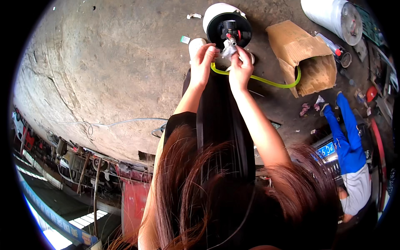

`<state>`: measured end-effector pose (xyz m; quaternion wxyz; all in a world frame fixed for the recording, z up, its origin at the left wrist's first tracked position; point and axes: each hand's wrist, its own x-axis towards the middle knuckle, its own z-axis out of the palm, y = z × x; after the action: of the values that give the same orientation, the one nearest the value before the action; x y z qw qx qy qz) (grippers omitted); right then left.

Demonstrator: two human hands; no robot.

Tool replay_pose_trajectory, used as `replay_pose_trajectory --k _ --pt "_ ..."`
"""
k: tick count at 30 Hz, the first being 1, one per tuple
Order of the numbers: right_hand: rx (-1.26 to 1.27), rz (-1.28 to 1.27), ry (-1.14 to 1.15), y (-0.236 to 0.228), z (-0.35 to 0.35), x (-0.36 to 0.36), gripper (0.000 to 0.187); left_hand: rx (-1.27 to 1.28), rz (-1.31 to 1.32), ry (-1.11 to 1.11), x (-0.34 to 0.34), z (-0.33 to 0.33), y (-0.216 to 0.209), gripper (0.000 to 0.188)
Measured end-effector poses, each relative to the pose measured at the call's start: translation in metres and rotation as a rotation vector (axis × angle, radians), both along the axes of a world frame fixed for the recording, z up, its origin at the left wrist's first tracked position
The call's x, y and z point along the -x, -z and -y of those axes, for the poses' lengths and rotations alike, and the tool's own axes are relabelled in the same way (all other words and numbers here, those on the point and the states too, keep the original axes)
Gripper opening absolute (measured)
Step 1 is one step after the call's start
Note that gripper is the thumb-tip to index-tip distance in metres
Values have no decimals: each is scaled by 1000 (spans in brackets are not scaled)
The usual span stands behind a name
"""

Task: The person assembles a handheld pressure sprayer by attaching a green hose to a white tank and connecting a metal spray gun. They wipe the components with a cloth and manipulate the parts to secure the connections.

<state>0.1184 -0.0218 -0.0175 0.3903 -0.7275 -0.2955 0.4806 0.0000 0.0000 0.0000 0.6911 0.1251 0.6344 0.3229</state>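
Observation:
My right hand [241, 68] is closed on a small silver-grey metal piece [228, 51], its fingers on the right side of it. Left of that piece, my left hand [203, 64] has thumb and fingertips pinched together; what lies between them is too small to make out. Just beyond both hands stands a white round container [221, 9] with a black round top, on which a dark valve assembly [229, 29] with red parts sits. A yellow-green hose [266, 81] passes by my fingers and curves right.
The hose runs into an open, worn cardboard box [291, 41] at the right. Beyond it lie a large white drum [329, 18] and a clear cylinder with a red part [339, 54]. A person in blue trousers [348, 141] is at far right. A thin cable [125, 121] crosses the concrete floor.

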Motion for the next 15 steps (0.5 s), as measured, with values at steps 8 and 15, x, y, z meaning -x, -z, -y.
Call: replay_pose_trajectory --k 8,15 --pt "-163 588 -622 13 -2 -26 31 -224 -746 283 9 -7 31 29" --pt "-163 777 -835 14 -16 -50 33 -917 -1115 1076 24 -4 11 41"
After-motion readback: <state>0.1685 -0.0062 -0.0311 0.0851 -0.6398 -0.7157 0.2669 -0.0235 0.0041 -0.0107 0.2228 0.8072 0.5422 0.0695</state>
